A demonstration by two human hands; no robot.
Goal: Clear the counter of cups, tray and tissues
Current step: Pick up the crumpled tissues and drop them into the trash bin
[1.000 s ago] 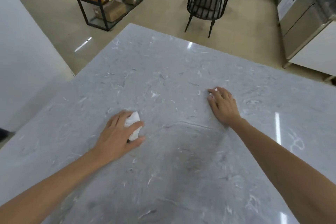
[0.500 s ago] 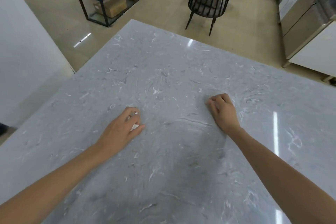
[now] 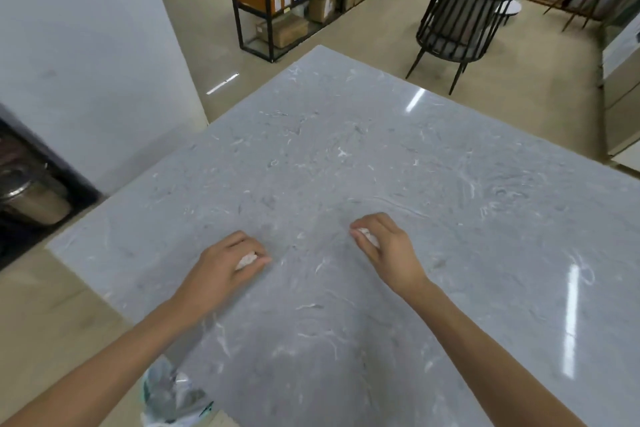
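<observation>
While both hands hover low over the grey marble desk (image 3: 381,149), each is curled around a crumpled white tissue. Left hand (image 3: 225,265) grips one tissue (image 3: 246,260); right hand (image 3: 386,246) clutches another (image 3: 367,236), the two well apart

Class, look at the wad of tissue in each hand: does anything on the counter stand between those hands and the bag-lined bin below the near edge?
Nothing visible does. The left hand and right hand each close on a tissue wad; the counter towards the lined bin is bare.
</observation>
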